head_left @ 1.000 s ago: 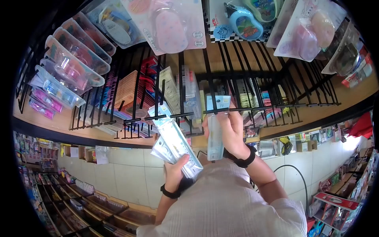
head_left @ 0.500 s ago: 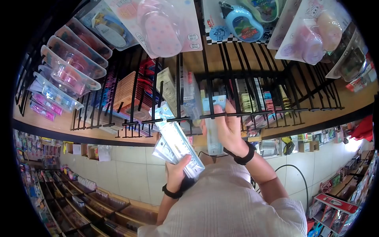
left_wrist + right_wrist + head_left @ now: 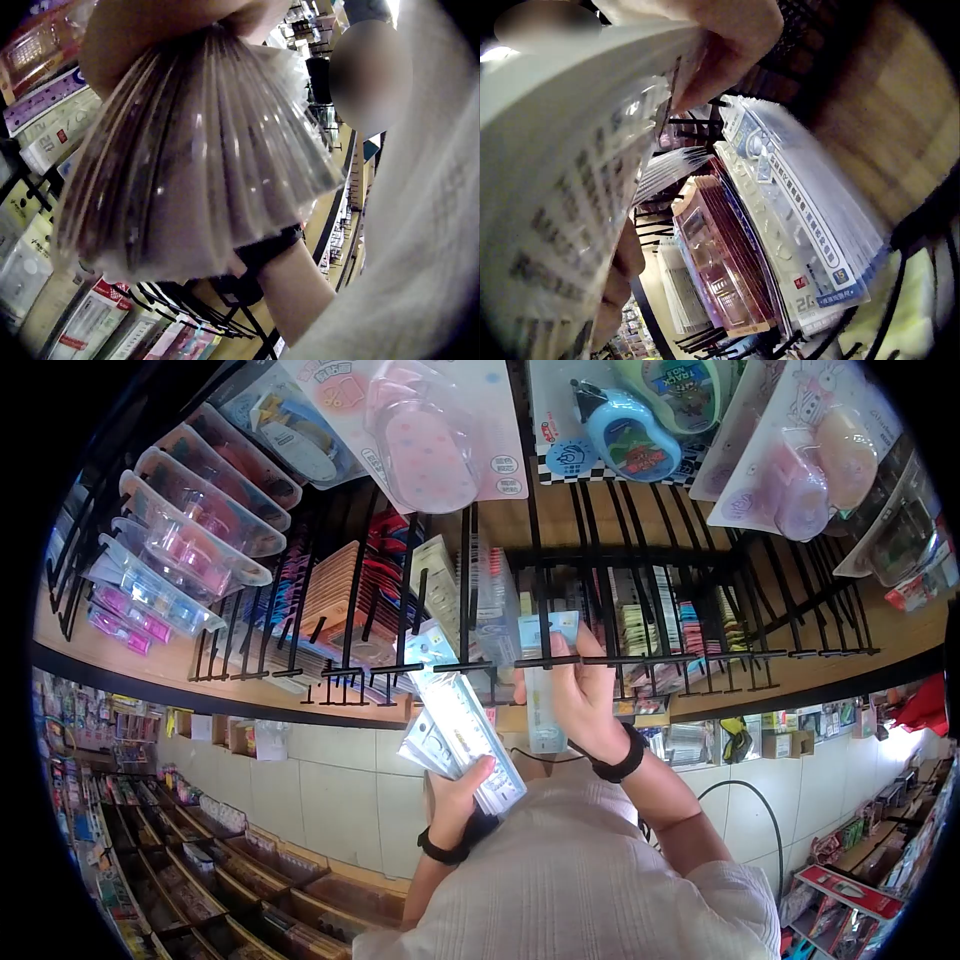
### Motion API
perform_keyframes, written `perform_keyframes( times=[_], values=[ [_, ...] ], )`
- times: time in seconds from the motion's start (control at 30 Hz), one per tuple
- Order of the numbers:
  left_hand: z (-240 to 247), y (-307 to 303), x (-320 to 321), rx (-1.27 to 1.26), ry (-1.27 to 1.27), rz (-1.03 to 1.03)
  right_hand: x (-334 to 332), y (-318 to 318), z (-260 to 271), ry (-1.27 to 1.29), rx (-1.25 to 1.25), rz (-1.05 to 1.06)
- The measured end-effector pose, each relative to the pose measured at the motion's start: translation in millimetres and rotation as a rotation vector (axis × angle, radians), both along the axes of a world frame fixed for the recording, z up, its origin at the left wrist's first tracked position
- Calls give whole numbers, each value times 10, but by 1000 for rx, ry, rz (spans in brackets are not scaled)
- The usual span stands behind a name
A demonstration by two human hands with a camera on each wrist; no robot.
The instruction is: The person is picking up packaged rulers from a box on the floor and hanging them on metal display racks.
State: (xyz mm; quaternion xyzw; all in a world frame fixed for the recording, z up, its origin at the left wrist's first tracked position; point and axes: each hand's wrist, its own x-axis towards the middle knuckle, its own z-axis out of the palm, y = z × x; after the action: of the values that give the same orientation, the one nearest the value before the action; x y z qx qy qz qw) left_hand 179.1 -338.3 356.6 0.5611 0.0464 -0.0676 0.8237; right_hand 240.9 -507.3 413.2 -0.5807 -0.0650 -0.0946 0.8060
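Note:
My left hand (image 3: 455, 800) grips a fanned stack of clear, blue-topped packs (image 3: 465, 735), thumb across the lower end. In the left wrist view the clear sleeves (image 3: 202, 165) spread out below that hand (image 3: 157, 37). To its right, my right hand (image 3: 590, 710) holds an upright blue-topped pack (image 3: 543, 710) by its upper part, beside the black hook ends. In the right wrist view the fingers (image 3: 731, 52) of this hand lie against the pale printed packs (image 3: 577, 187), which stand close to the camera.
Black display hooks (image 3: 640, 660) jut out over a wooden shelf (image 3: 130, 665). Blister packs (image 3: 430, 455) hang above. Rows of packaged goods (image 3: 340, 590) stand behind the hooks; more shelving (image 3: 200, 860) lies at lower left, across a tiled floor (image 3: 320, 785).
The head view has shifted slightly. My right thumb has moved up onto the front of the pack's blue top. My left hand keeps its grip on the fanned stack.

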Motion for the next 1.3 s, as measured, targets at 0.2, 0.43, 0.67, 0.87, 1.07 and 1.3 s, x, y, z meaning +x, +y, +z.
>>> perform_keyframes(
  times=[0.2,0.43,0.67,0.87,1.07,1.3],
  values=[
    [-48,57,-13,40,21,6,69,-11,-68,-27,-122,-70],
    [48,9,-2,-32,29,-7,569,-101,-332,-87,-387,-210],
    [181,-18,-4,-140,85,-89,820,-141,-198,-69,-302,-360],
    [117,-24,46,-105,-58,-251,156,-110,-160,-395,-586,-608],
    [149,-92,48,72,-53,-322,-329,98,10,44,-220,62],
    [78,-101,43,6,-74,-272,-369,62,-118,-162,-222,-128]
  ],
)
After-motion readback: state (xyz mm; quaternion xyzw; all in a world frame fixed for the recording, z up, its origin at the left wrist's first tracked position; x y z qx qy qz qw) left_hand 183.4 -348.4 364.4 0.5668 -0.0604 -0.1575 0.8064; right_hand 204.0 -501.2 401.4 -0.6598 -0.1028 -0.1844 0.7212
